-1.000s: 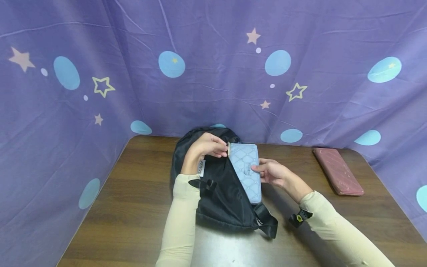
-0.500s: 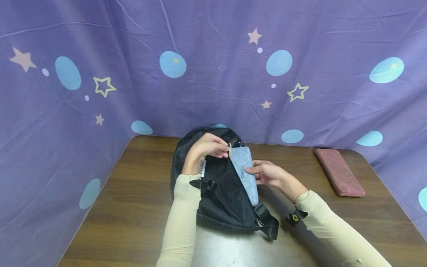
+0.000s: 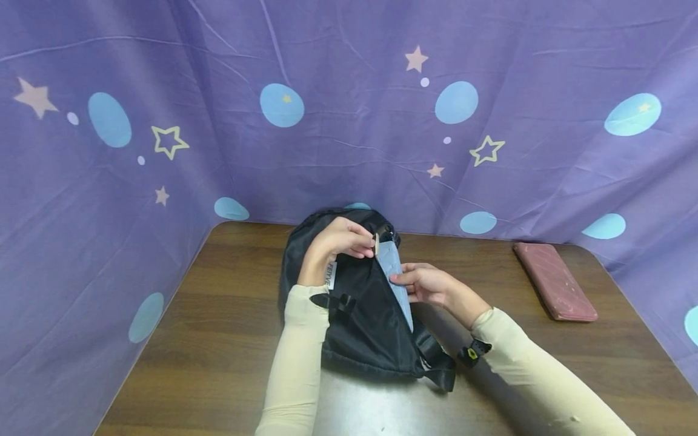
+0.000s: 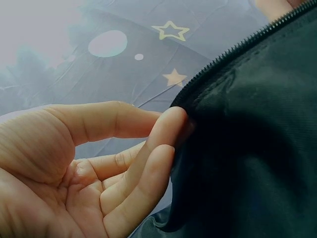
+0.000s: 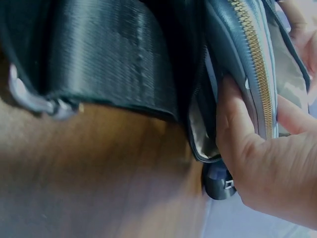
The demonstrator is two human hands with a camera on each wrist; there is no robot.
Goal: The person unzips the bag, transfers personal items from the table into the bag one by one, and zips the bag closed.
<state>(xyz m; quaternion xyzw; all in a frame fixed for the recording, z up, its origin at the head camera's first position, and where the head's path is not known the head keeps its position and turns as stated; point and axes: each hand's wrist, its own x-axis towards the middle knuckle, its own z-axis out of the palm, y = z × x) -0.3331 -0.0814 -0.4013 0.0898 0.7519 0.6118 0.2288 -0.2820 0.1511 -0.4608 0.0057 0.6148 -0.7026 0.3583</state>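
Note:
A black fabric bag [image 3: 371, 321] with a zipped opening along its right side lies on the table. My left hand [image 3: 346, 237] pinches the edge of that opening near its upper end; in the left wrist view its thumb and fingers meet at the black zipper edge [image 4: 213, 64]. A light blue quilted wallet [image 3: 394, 272] is partly inside the opening, its left part hidden by the bag. My right hand [image 3: 431, 286] grips the wallet's outer edge. In the right wrist view thumb and fingers straddle the wallet's gold zipper [image 5: 255, 59], between the bag's pale-lined sides.
A dusty-red quilted wallet [image 3: 555, 281] lies at the right of the wooden table [image 3: 218, 339]. The bag's black strap [image 3: 438, 363] trails off its lower right corner. A purple curtain [image 3: 349, 121] with stars hangs behind the table and at its sides.
My right hand has moved left, pushing the light blue wallet deeper into the bag, and its face has turned more edge-on. My left hand stays at the opening's edge.

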